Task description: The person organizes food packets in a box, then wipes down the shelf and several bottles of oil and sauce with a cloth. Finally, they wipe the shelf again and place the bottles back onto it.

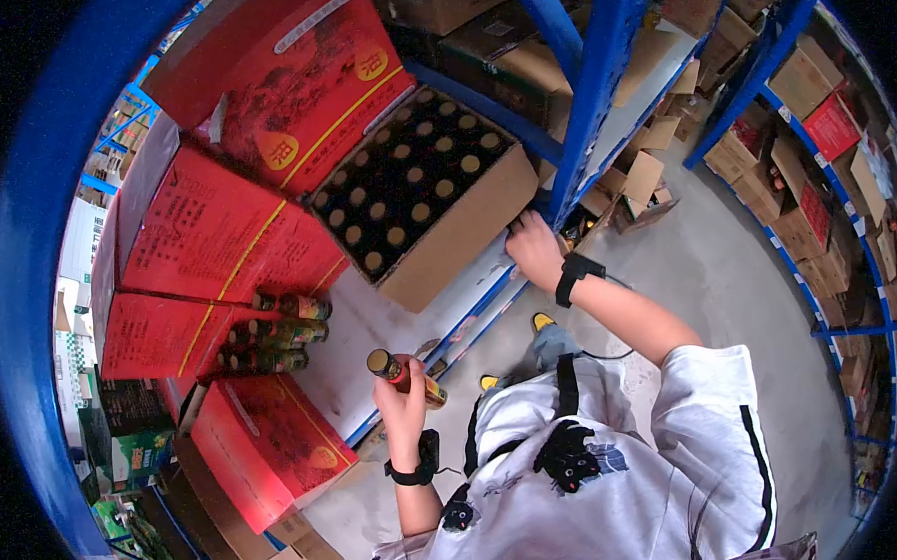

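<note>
My left hand (pixel 400 403) is wrapped round a small glass bottle (pixel 434 391) with a gold cap, held beside the shelf edge. At the near right corner of an open cardboard carton (pixel 470 246), my right hand (pixel 537 249) has its fingers curled against the board; their tips are partly hidden. Rows of dark bottles with gold caps (pixel 415 174) fill the carton. Several more bottles (pixel 291 331) lie on their sides on the white shelf (pixel 366 341), against red cartons (pixel 210 230).
A blue upright (pixel 588 116) rises just beyond my right hand. Another red carton (pixel 266 442) sits left of my left hand. Below the shelf is grey floor (pixel 710 256); across the aisle, a rack holds brown cartons (pixel 758 193). Open boxes (pixel 648 184) stand farther along.
</note>
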### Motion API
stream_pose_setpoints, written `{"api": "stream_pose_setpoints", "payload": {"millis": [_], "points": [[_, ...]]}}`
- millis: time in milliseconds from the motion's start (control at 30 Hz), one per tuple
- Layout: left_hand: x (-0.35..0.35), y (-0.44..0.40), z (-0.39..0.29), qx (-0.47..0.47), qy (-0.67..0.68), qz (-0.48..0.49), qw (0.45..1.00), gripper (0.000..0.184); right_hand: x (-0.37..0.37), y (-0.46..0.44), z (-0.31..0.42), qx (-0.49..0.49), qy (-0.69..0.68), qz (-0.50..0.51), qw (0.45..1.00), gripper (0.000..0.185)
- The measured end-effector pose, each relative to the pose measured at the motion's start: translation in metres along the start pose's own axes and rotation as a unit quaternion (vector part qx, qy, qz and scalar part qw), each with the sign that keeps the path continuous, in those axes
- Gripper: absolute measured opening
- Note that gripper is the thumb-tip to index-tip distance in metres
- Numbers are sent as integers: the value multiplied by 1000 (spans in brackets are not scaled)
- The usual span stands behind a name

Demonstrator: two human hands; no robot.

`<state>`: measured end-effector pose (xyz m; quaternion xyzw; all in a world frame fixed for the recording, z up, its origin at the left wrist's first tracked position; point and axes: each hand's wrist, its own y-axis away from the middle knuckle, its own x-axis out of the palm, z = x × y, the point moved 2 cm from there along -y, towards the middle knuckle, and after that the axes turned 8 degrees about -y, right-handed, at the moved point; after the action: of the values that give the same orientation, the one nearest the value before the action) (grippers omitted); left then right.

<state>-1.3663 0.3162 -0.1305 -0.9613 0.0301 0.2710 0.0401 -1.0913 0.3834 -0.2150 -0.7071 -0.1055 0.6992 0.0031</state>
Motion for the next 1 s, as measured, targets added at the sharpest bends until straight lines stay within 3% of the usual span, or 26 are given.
{"api": "stream_pose_setpoints", "payload": {"millis": [100, 167, 233, 267, 367, 400, 567, 667, 767, 800, 833, 900, 933, 967, 1000], "points": [[4, -4, 1, -11, -18, 10, 1000, 13, -15, -10, -11, -5, 18, -18, 1000, 16], [6, -6, 4, -22, -31, 18, 999, 13, 18, -14, -21, 30, 47, -2, 998, 26], [10, -7, 7, 8, 10, 9, 1000, 15, 27, -20, -28, 55, 171, -16, 984, 39], [10, -7, 6, 6, 6, 17, 1000, 15, 38, -27, -29, 86, 161, 97, 978, 46], [13, -8, 6, -16, 6, 41, 999, 15, 53, -40, -25, 98, 160, 40, 981, 47], [15, -9, 6, -20, 16, 44, 999, 15, 82, -49, -28, 110, 242, 88, 960, 49], [18, -12, 2, 11, 0, 53, 999, 16, 26, -37, -19, 86, 198, 163, 963, 46], [16, -12, 0, -3, 16, 68, 998, 16, 11, -29, -13, 57, 283, 177, 941, 42], [17, -17, 10, 13, 2, 56, 998, 16, -16, -24, -13, 17, 207, 168, 964, 43], [17, -18, 11, 17, 3, 50, 999, 15, -29, -19, -12, 55, 1, 228, 972, 45], [18, -18, 12, 19, 3, 44, 999, 15, -35, -13, -9, 91, -207, 278, 934, 47], [18, -20, 15, 36, 12, 24, 999, 15, 8, 7, -8, 120, -455, 171, 866, 54], [18, -21, 14, 22, 28, 29, 999, 15, 0, 15, -4, 137, -494, 181, 839, 55], [16, -20, 12, 5, 43, 35, 998, 15, -12, 22, 1, 147, -561, 140, 803, 42], [14, -20, 10, 0, 49, 44, 998, 15, -18, 25, 4, 180, -664, 161, 707, 37]]}}
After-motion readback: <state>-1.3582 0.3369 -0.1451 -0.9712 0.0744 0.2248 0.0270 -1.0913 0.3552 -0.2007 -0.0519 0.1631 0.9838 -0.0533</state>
